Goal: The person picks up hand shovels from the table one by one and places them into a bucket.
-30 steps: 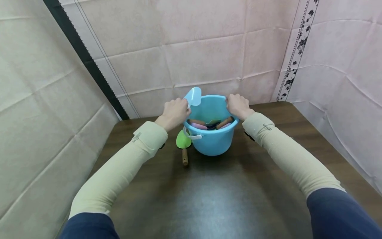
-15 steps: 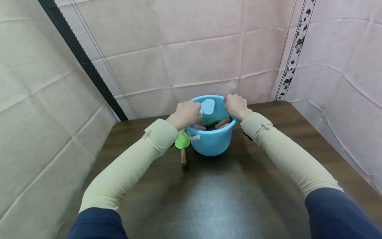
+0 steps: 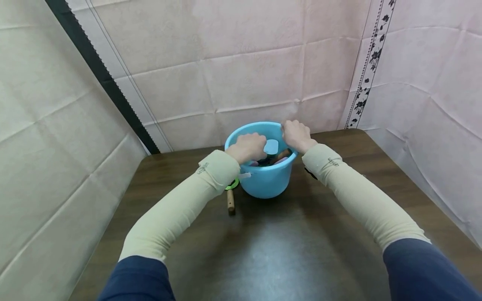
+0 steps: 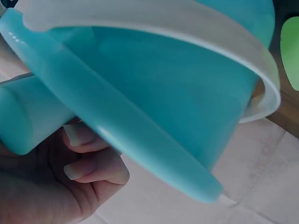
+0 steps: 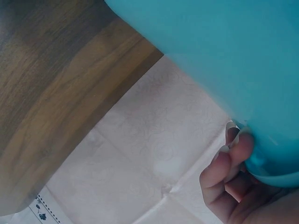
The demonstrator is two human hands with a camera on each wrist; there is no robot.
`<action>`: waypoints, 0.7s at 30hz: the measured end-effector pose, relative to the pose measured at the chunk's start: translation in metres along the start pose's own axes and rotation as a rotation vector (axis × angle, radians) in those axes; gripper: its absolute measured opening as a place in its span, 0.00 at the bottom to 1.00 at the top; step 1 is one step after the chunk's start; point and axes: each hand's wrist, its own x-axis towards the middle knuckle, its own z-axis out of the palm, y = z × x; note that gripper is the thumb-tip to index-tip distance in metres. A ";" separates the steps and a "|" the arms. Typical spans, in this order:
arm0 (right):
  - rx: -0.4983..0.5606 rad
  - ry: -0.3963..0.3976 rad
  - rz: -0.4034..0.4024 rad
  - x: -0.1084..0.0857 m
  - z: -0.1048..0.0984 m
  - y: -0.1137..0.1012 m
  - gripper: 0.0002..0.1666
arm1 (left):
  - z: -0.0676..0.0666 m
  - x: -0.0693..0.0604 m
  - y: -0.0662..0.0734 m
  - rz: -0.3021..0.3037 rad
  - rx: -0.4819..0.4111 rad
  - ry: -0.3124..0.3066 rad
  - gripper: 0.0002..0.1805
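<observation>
A light-blue bucket stands upright near the table's far edge, its white handle hanging at the left side. My right hand grips the bucket's rim at the far right, fingers curled against the outer wall in the right wrist view. Over the bucket's mouth, my left hand holds a light-blue scoop by its thick handle; the scoop's blade is down inside the bucket. Wooden-handled tools and pinkish-purple pieces lie in the bucket, partly hidden by the left hand.
A green trowel with a wooden handle lies on the table left of the bucket, its blade mostly covered by the left sleeve in the head view. The brown table runs back to a pale cloth wall.
My left hand has moved right and slightly down from the bucket's left rim, bringing the scoop from above the rim down into the bucket. The right hand has kept its hold on the rim.
</observation>
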 end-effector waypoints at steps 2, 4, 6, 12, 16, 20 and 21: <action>0.002 -0.004 0.003 0.000 0.000 0.000 0.15 | 0.001 0.002 0.002 -0.010 -0.002 -0.017 0.09; 0.001 -0.004 0.005 0.000 0.000 -0.001 0.15 | 0.002 0.003 0.004 -0.018 0.001 -0.026 0.10; -0.004 0.000 0.003 0.000 -0.001 0.000 0.15 | 0.003 0.005 0.005 -0.021 0.002 -0.031 0.09; -0.006 0.013 -0.017 -0.001 0.000 0.000 0.16 | 0.005 0.007 0.006 -0.015 0.004 -0.032 0.08; 0.000 0.013 -0.019 -0.001 -0.001 -0.001 0.16 | 0.006 0.010 0.007 -0.020 0.000 -0.032 0.09; -0.001 0.006 -0.016 -0.002 -0.002 -0.001 0.16 | 0.007 0.012 0.009 -0.024 -0.004 -0.041 0.09; -0.003 0.005 -0.014 -0.002 -0.002 -0.001 0.16 | 0.007 0.013 0.009 -0.023 -0.005 -0.040 0.09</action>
